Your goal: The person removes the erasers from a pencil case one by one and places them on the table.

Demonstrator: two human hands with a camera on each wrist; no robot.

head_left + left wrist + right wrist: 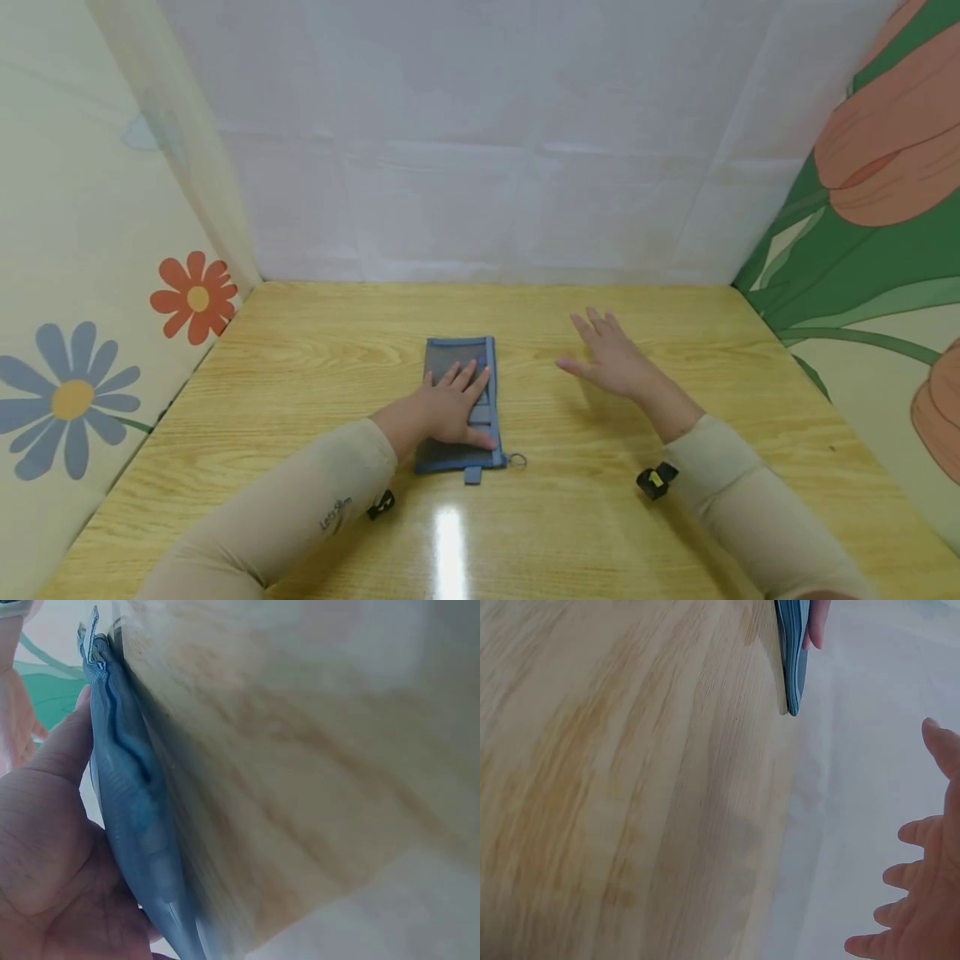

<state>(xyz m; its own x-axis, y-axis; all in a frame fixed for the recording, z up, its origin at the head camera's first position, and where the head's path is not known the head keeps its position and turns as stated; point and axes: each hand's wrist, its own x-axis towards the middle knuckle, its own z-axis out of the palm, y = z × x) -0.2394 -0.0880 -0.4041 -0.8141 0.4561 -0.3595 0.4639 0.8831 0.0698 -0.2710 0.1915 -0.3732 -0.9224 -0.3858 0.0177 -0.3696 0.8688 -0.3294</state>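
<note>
A blue mesh zip pouch lies flat on the wooden table, long side pointing away from me. My left hand rests on top of it with fingers spread. In the left wrist view the pouch looks slightly bulged, and the left palm lies along its upper face. What is inside is hard to make out through the mesh. Off to the right, my right hand hovers above the table, fingers apart and holding nothing. The right wrist view also shows this hand away from the pouch.
A metal key ring hangs at the pouch's near right corner, and a small fabric tab sticks out of its near edge. White cloth rises behind the table. Flower-patterned panels stand at both sides.
</note>
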